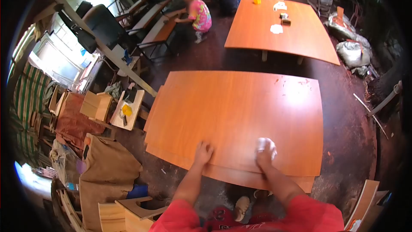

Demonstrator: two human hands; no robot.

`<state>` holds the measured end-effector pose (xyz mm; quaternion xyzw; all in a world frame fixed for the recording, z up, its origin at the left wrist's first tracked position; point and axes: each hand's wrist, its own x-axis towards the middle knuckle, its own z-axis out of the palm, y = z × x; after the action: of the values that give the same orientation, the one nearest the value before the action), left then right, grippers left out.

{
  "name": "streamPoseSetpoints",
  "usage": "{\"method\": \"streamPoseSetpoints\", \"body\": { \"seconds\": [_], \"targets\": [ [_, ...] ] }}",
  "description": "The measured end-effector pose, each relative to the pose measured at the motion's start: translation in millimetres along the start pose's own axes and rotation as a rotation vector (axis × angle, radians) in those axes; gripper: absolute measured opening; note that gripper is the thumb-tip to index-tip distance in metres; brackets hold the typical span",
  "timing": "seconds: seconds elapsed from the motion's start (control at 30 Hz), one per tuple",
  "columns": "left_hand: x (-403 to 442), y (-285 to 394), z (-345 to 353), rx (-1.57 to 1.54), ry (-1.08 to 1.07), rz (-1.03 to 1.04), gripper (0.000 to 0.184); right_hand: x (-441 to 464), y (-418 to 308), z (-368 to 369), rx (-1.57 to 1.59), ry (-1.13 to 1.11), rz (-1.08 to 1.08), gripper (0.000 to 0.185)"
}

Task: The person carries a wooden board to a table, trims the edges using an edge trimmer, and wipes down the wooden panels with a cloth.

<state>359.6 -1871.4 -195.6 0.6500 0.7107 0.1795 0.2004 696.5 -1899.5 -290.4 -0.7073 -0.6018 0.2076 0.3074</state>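
Note:
A large orange-brown wood-grain panel [231, 107] lies flat in front of me, on top of at least one more panel whose edges stick out at the left and front. With the fingers somewhat bent and apart, my left hand [204, 152] rests on the panel near its front edge and holds nothing. To the right, my right hand [263, 158] presses a crumpled white cloth [271, 145] against the same surface. Small dark specks are scattered near the panel's far right corner, beside a bright glare.
Beyond stands a second orange-brown panel [279, 25] bearing a yellow item and white cloths. A person in a pink shirt [200, 15] crouches by benches [159, 34]. A slanted post [107, 49] and wooden pieces [96, 105] are at left. White sacks [354, 53] lie right.

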Motion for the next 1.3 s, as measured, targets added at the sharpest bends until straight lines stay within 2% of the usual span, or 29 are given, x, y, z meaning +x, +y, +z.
{"method": "streamPoseSetpoints", "body": {
  "seconds": [0.03, 0.1, 0.17, 0.23, 0.3, 0.37, 0.4, 0.43, 0.47, 0.5, 0.57, 0.6, 0.67, 0.7, 0.73, 0.77, 0.8, 0.83, 0.87, 0.9, 0.93, 1.0, 1.03, 1.1, 1.13, 1.17, 1.2, 1.27, 1.3],
  "targets": [
    [32.2, 11.0, 8.8, -0.011, 0.019, -0.025, 0.047, -0.4, -15.0, 25.7, 0.073, -0.119, -0.137, 0.057],
    [82.7, 23.4, 27.3, 0.032, 0.016, -0.053, 0.05, 17.7, -93.3, 8.9, -0.181, -0.436, -0.297, 0.064],
    [117.6, 39.1, 37.7, 0.078, 0.024, -0.08, 0.053, 45.3, -109.8, 37.8, -0.299, -0.408, -0.469, 0.069],
    [134.2, 40.4, 50.7, 0.115, 0.063, -0.091, 0.056, 90.9, -116.5, 48.0, -0.275, -0.386, -0.509, 0.068],
    [146.2, 32.7, 62.5, 0.335, 0.087, -0.032, 0.062, 148.7, -90.4, 64.4, -0.28, -0.258, -0.442, 0.065],
    [144.9, 30.8, 62.6, 0.393, 0.062, 0.005, 0.064, 219.8, -24.7, 63.0, -0.18, 0.038, -0.378, 0.059],
    [138.8, 28.9, 63.4, 0.453, 0.061, 0.046, 0.066, 241.8, -11.8, 28.9, -0.276, 0.098, -0.235, 0.059],
    [135.8, 28.1, 65.3, 0.456, -0.017, 0.097, 0.066, 259.0, 31.9, 5.6, -0.162, 0.08, -0.05, 0.058],
    [134.9, 26.9, 65.4, 0.432, 0.003, 0.082, 0.065, 275.3, 84.8, -16.4, 0.051, 0.154, 0.163, 0.052],
    [138.0, 26.3, 66.5, 0.399, 0.04, 0.055, 0.064, 269.3, 87.8, -58.0, -0.42, 0.372, 0.045, 0.054],
    [137.5, 24.0, 70.4, 0.389, 0.037, 0.096, 0.064, 257.0, 130.2, -101.1, -0.73, 0.478, 0.304, 0.058],
    [135.4, 23.2, 71.1, 0.396, 0.069, 0.1, 0.064, 255.6, 127.0, -115.3, -0.757, 0.474, 0.335, 0.058],
    [135.6, 24.0, 72.6, 0.42, 0.072, 0.137, 0.066, 274.7, 89.9, -124.3, -0.439, 0.296, 0.629, 0.067],
    [134.5, 25.8, 72.5, 0.46, 0.114, 0.143, 0.068, 302.2, 97.5, -86.7, -0.245, 0.503, 0.729, 0.069],
    [135.4, 24.5, 71.5, 0.458, 0.111, 0.147, 0.068, 320.3, 49.0, -66.6, -0.018, 0.482, 0.609, 0.067],
    [134.3, 26.9, 70.7, 0.474, 0.101, 0.13, 0.067, 337.6, 23.9, -33.4, 0.165, 0.371, 0.513, 0.065],
    [134.5, 29.1, 71.2, 0.491, 0.093, 0.116, 0.067, 346.1, -13.3, 12.2, -0.008, 0.387, 0.292, 0.059],
    [136.1, 30.6, 73.3, 0.495, 0.095, 0.118, 0.067, 353.8, -41.2, 54.8, 0.016, 0.331, 0.178, 0.051],
    [135.9, 29.5, 73.1, 0.497, 0.103, 0.124, 0.067, 358.5, -52.6, 113.9, -0.247, 0.459, -0.141, 0.043],
    [134.3, 29.0, 73.0, 0.498, 0.108, 0.13, 0.067, 341.8, -106.9, 96.5, 0.125, 0.137, -0.126, 0.04],
    [134.2, 30.0, 73.2, 0.5, 0.108, 0.134, 0.067, 320.2, -139.4, 98.5, -0.054, 0.252, -0.272, 0.041],
    [136.2, 32.3, 70.7, 0.498, 0.041, 0.081, 0.062, 327.8, -124.4, 132.8, -0.127, 0.267, -0.622, 0.034],
    [134.5, 33.8, 70.0, 0.505, 0.033, 0.084, 0.062, 334.5, -112.2, 114.1, -0.124, 0.266, -0.611, 0.034],
    [135.7, 36.7, 68.1, 0.488, 0.013, 0.073, 0.062, 372.8, -62.3, 61.9, -0.048, 0.001, -0.167, 0.054],
    [135.2, 37.0, 69.7, 0.498, 0.013, 0.07, 0.062, 381.0, -24.0, 44.7, 0.144, 0.159, 0.103, 0.057],
    [136.4, 35.9, 69.0, 0.492, 0.019, 0.085, 0.063, 384.6, -1.1, -22.1, 0.156, 0.112, 0.225, 0.06],
    [137.9, 34.4, 68.4, 0.483, 0.023, 0.103, 0.064, 391.9, 41.1, -50.9, -0.077, 0.212, 0.262, 0.063],
    [138.2, 26.7, 69.9, 0.499, 0.017, 0.106, 0.065, 379.1, 136.3, -120.4, -0.185, 0.191, 0.283, 0.067],
    [140.6, 25.0, 70.8, 0.505, 0.013, 0.111, 0.066, 369.2, 165.4, -154.7, -0.285, 0.157, 0.362, 0.068]
  ]
}}
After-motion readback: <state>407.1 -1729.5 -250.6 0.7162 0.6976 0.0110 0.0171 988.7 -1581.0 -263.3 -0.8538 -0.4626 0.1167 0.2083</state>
